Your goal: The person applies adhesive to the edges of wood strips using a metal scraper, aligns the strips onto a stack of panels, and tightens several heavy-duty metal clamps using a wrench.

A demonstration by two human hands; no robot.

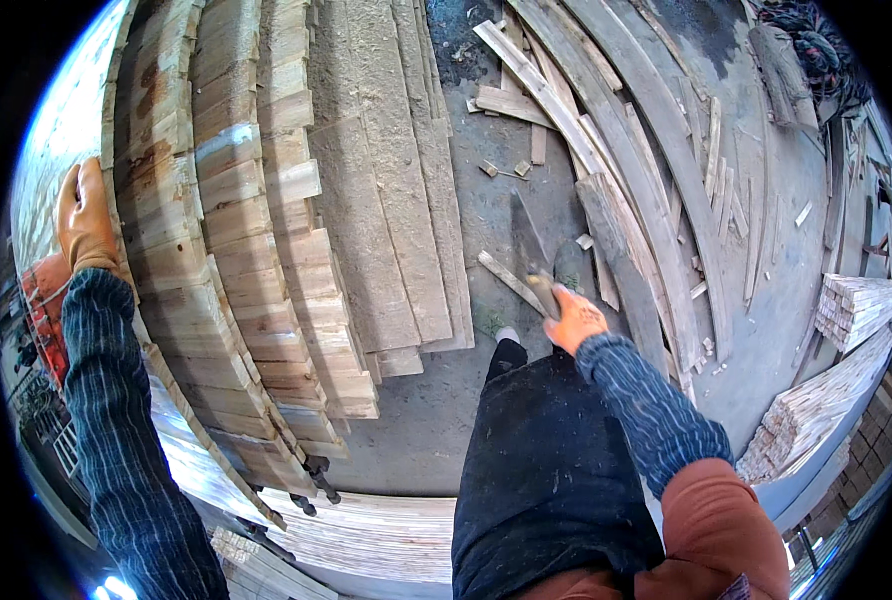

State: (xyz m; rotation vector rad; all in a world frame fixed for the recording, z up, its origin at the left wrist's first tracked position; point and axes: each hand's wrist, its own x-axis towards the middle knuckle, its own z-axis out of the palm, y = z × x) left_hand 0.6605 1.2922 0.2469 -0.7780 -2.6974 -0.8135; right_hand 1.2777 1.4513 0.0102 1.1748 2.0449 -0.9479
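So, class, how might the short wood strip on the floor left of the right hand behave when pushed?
The wood strip looks short and narrow, so probably light; being wood, likely stiff; seemingly flat-sided, so unlikely to roll.

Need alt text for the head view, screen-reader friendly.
A worker's gloved left hand rests at the edge of layered wooden panels, while the gloved right hand grips a tool too blurred to identify. Loose boards and wood scraps lie on the grey floor at right.
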